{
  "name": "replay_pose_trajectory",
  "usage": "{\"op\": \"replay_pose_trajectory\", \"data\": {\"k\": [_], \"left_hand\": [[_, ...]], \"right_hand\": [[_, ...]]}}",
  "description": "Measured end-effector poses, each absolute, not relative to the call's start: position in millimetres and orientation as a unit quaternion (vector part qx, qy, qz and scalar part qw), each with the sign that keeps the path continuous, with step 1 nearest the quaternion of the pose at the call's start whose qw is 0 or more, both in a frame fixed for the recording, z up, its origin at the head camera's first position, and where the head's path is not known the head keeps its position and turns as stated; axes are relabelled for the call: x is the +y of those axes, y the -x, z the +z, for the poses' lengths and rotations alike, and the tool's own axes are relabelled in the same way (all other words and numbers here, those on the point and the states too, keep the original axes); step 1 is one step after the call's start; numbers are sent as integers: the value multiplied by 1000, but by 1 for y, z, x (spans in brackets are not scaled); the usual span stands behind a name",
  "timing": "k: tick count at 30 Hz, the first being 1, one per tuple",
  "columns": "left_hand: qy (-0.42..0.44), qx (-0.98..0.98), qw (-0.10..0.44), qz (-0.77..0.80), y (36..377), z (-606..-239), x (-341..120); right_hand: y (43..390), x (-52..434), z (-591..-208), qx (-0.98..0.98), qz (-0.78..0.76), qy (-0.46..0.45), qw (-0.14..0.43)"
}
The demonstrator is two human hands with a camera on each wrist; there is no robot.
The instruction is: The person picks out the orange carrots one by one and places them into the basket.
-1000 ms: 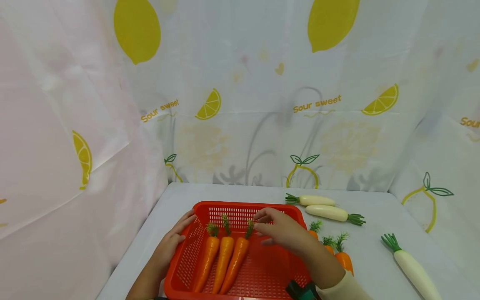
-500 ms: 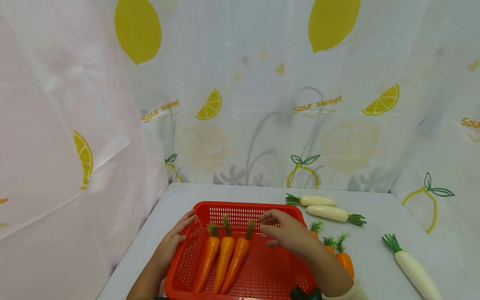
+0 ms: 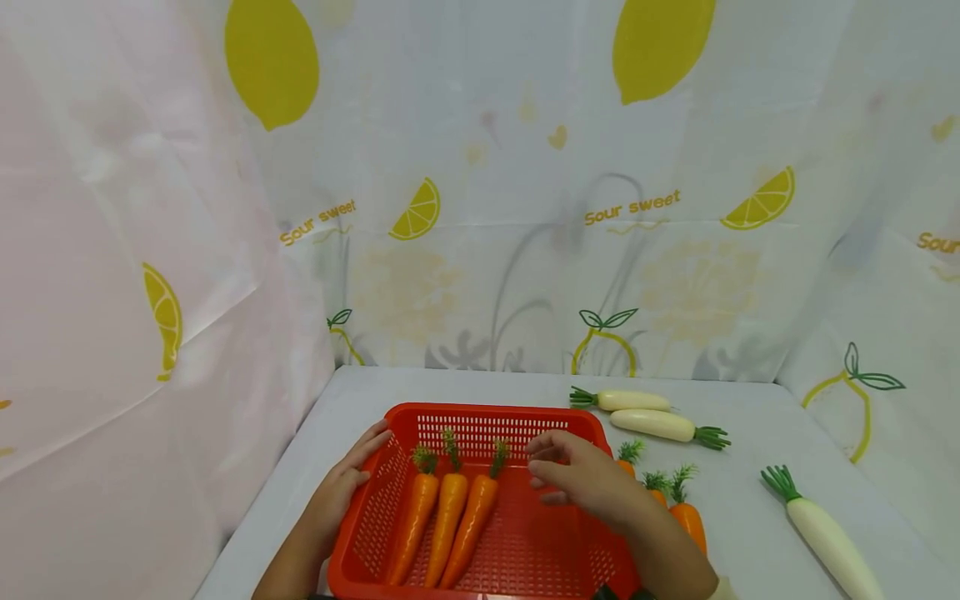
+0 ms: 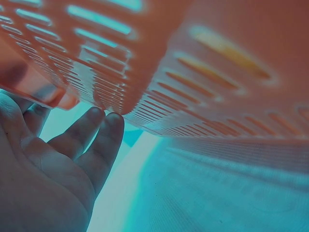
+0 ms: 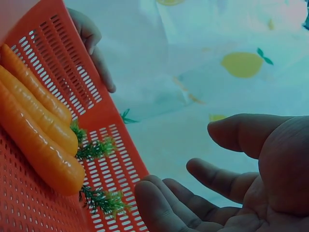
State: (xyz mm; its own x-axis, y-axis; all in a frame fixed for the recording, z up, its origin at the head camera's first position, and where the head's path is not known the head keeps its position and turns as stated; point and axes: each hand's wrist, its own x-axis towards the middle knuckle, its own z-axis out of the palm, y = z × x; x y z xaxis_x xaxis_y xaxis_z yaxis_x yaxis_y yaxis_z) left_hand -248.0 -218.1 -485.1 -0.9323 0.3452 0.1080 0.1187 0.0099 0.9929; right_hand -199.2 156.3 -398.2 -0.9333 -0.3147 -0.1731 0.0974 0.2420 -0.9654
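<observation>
A red plastic basket (image 3: 495, 409) stands on the table. Three orange carrots (image 3: 447, 521) with green tops lie side by side in its left half. My left hand (image 3: 336, 493) rests against the basket's left side near the rim; in the left wrist view its fingers (image 4: 110, 137) extend along the perforated outer wall. Over the right half of the basket hovers my right hand (image 3: 581, 477), fingers loosely bent and holding nothing. The right wrist view shows a gap between thumb and fingers, with the carrots (image 5: 41, 116) off to the left.
More carrots (image 3: 687, 525) lie just right of the basket, partly hidden by the right forearm. Two white radishes (image 3: 652, 425) lie behind them, and another radish (image 3: 828, 542) is farther right. Lemon-printed curtains (image 3: 480, 275) enclose the white table (image 3: 750, 417).
My right hand has drifted slightly right and nearer to me above the basket, still holding nothing. The left hand, basket and carrots have stayed in place.
</observation>
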Motion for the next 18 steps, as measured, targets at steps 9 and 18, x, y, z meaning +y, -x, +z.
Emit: {"op": "replay_pose_trajectory", "data": {"k": [9,18], "left_hand": [[-152,698,89,694,248,-485,-218],[-145,697,90,696,248,-486,-218]], "right_hand": [[193,163,-401,764,-616,73,179],[186,173,-398,772,-605,75,178]]}}
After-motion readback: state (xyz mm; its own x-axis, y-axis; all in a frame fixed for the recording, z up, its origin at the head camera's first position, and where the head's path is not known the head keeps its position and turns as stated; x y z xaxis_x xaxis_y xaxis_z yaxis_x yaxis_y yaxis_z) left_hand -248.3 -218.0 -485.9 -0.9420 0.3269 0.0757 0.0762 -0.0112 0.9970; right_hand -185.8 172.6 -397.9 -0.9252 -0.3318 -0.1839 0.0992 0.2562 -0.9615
